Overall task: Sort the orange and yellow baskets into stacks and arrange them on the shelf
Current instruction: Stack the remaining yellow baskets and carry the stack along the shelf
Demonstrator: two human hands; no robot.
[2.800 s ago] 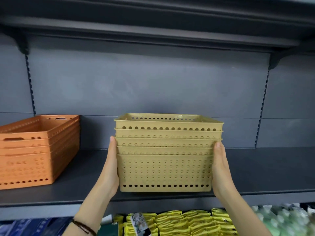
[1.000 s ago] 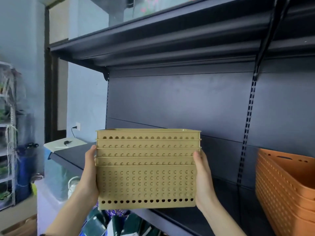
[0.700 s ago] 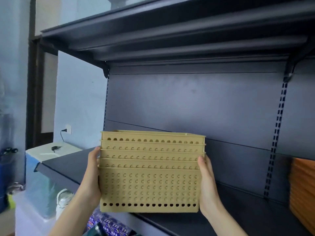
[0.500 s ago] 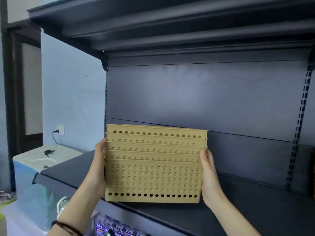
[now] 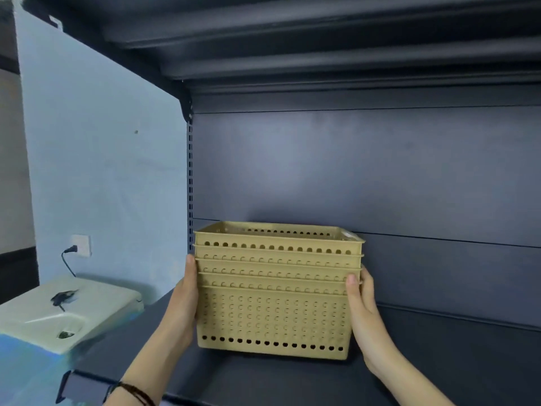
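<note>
A stack of several nested yellow perforated baskets (image 5: pixel 273 306) is at the left end of the dark shelf (image 5: pixel 439 367), its base at or just above the shelf board. My left hand (image 5: pixel 184 306) presses flat on the stack's left side and my right hand (image 5: pixel 361 309) grips its right side. The stack is upright, its long side facing me. The orange baskets are out of view.
The shelf's left upright (image 5: pixel 190 183) stands just left of the stack. The shelf's back panel (image 5: pixel 380 177) is behind and an upper shelf (image 5: pixel 322 54) overhead. A white-lidded container (image 5: pixel 58 315) sits beyond the shelf's left end, below a wall socket (image 5: pixel 80 244).
I have carried the yellow stack leftwards along the shelf, away from the orange stack, which has left the view. The stack has come further in over the shelf board at its left end.
</note>
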